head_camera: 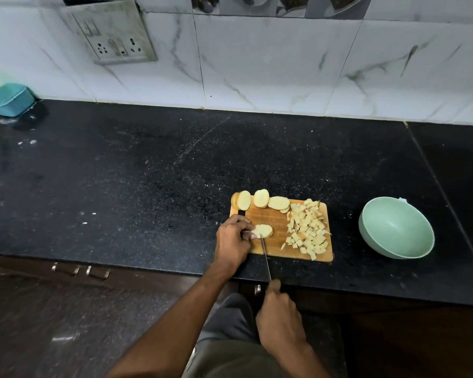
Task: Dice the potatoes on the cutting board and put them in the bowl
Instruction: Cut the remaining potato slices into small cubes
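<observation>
A potato slice point(262, 230) lies flat on the near left part of the wooden board point(276, 241). The left hand point(232, 241) pinches its left edge with curled fingers. The right hand point(280, 320), fingers closed round the handle, holds a knife point(265, 257) whose tip rests on the slice. Three thick slices point(260, 199) lean along the board's far edge. A heap of dice point(307, 227) covers its right side. The green bowl point(396, 227) sits apart to the right on the black counter point(148, 173).
</observation>
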